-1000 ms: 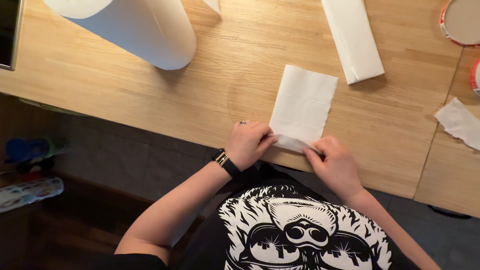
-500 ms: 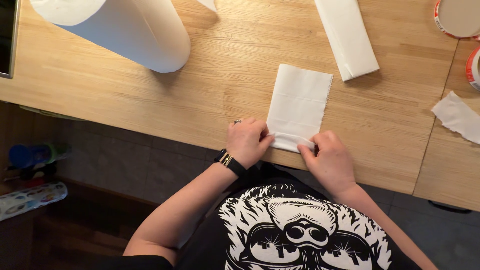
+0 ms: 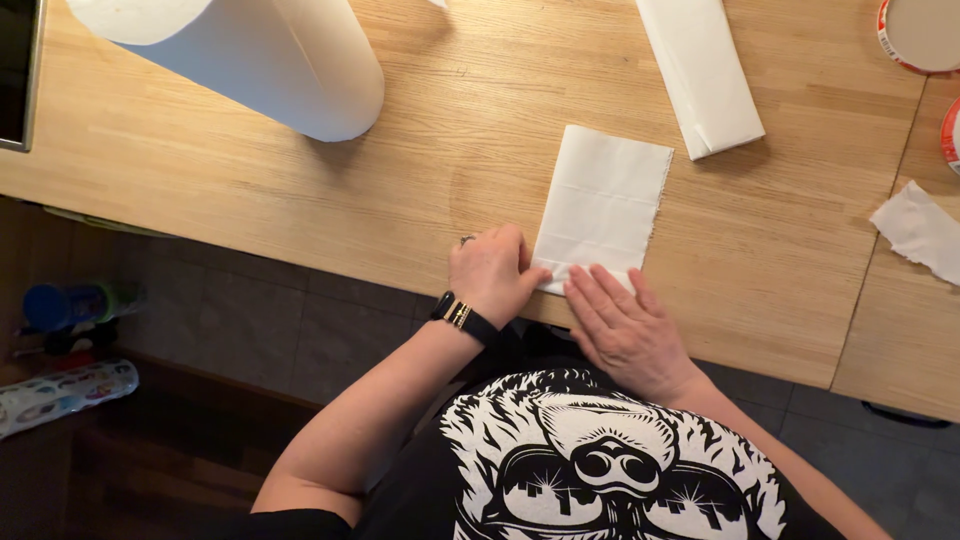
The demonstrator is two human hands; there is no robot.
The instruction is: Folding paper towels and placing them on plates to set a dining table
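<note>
Since the earlier frame, right hand (image 3: 628, 325) has flattened, palm down and fingers spread, onto the near edge of the folded paper towel (image 3: 603, 205). Left hand (image 3: 493, 272), fingers curled, pinches the towel's near left corner. Towel lies flat on the table (image 3: 250, 190), near the front edge.
</note>
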